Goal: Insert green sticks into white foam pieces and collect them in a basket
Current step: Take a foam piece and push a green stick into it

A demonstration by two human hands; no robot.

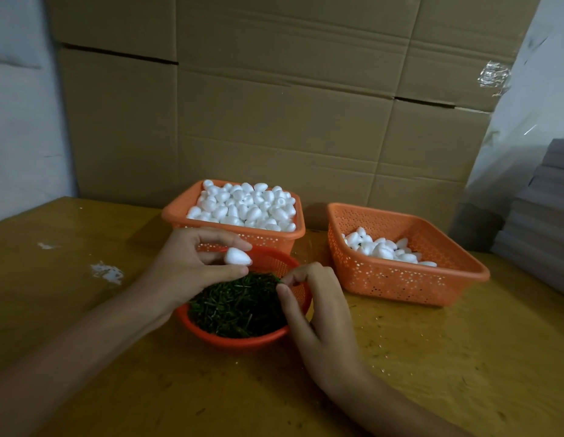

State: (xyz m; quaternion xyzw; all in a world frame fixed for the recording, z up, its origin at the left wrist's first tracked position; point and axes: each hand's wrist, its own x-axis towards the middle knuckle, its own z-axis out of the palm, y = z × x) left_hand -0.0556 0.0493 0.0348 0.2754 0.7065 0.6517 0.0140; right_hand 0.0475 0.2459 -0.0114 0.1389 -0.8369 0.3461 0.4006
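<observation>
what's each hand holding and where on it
Left hand holds a foam piece, pinched across its sides. Right hand pinches a stick at the pile edge; where on it cannot be told.

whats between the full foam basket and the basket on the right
Only a bare strip of wooden table, seen in the head view; the full basket and the right basket stand apart.

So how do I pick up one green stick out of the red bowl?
Pinch one green stick near its end, coming from above like the right hand. They are thin and lie tangled in the red bowl, so only top ones come free.
</observation>
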